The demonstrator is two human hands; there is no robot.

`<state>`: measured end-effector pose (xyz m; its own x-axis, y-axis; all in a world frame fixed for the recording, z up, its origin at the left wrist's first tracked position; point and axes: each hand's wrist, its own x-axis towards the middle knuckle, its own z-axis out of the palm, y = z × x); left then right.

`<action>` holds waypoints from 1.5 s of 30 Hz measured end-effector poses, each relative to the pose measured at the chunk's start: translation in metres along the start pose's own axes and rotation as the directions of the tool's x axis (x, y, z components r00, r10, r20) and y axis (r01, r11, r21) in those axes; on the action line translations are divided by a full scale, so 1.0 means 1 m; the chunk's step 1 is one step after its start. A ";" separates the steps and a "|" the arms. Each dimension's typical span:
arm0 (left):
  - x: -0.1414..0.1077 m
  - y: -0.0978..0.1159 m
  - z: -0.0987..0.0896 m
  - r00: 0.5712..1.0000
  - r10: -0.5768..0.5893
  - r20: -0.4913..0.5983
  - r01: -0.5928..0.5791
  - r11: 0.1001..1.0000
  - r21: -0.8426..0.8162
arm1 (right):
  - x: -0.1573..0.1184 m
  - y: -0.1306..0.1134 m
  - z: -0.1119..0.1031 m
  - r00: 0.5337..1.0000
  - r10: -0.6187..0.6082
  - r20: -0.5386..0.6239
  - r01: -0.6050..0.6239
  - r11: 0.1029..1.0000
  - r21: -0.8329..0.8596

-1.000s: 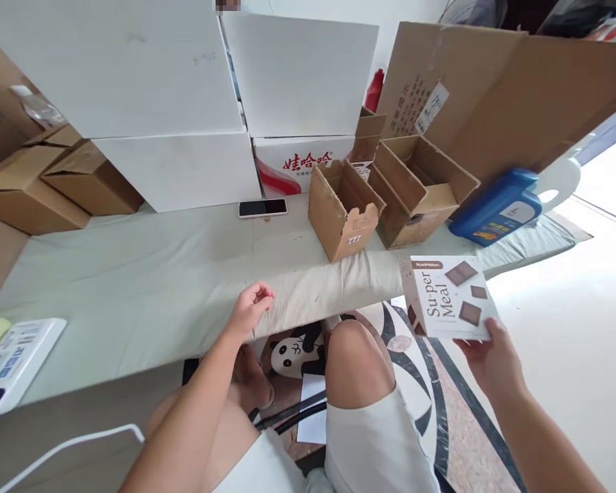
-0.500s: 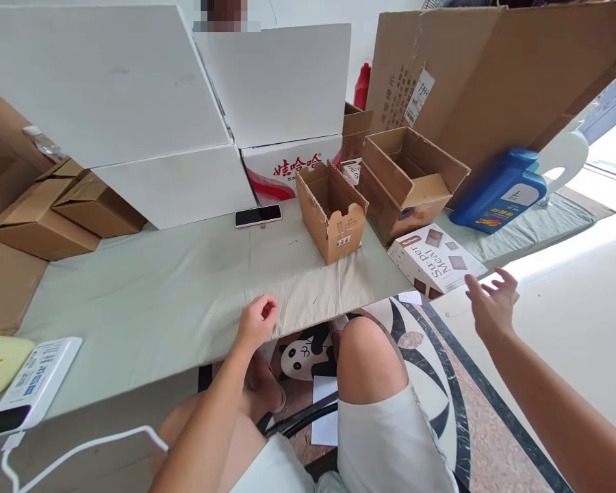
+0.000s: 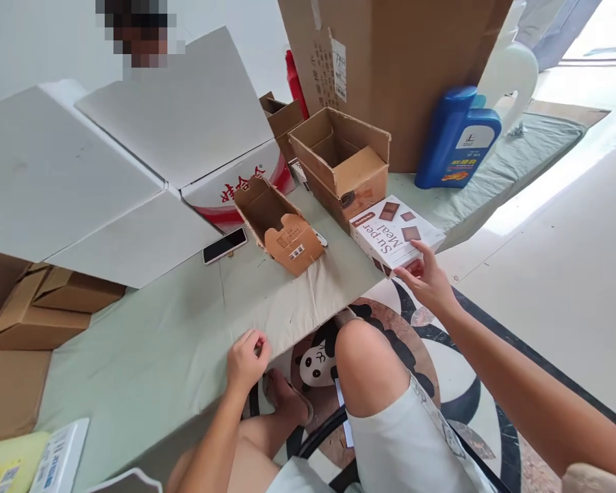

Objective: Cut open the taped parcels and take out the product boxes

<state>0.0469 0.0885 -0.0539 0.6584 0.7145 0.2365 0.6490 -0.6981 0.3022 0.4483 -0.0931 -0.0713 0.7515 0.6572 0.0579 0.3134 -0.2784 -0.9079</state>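
My right hand (image 3: 427,275) is at the near right corner of a white "Su-per Meal" box (image 3: 398,229), thumb at its front side and a finger on its top, gripping it. The box lies flat near the table's edge. My left hand (image 3: 247,356) rests at the front edge of the table (image 3: 185,342), fingers curled; whether anything is inside is hidden. Beside the white box stands an open brown carton (image 3: 359,181). A smaller open carton (image 3: 292,243) is to its left, with a phone (image 3: 224,245) lying left of that.
A blue bottle (image 3: 459,144) and a white jug (image 3: 510,82) stand at the back right before a tall cardboard sheet (image 3: 405,82). White boxes (image 3: 66,164) line the back left, with brown cartons (image 3: 31,301) below. My knee (image 3: 372,366) is under the table's front edge.
My right hand has moved left onto the white box and closed on its corner. The view has turned to the right and tilted. My left hand stays curled at the table edge.
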 end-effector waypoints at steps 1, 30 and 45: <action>0.000 0.000 0.000 1.000 0.010 -0.002 -0.009 1.000 0.022 | 0.003 -0.002 0.001 1.000 0.005 -0.002 -0.005 1.000 -0.010; 0.009 0.005 -0.001 0.981 0.196 0.006 -0.191 0.948 0.255 | 0.123 -0.066 0.056 0.976 0.070 0.206 -0.025 0.977 -0.210; 0.008 0.005 -0.002 0.989 0.144 0.030 -0.147 0.962 0.232 | 0.134 -0.055 0.076 0.987 -0.029 0.160 0.082 0.938 -0.338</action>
<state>0.0541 0.0909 -0.0491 0.7558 0.6052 0.2498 0.6159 -0.7867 0.0422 0.4879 0.0639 -0.0450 0.6396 0.7686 0.0167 0.5517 -0.4438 -0.7062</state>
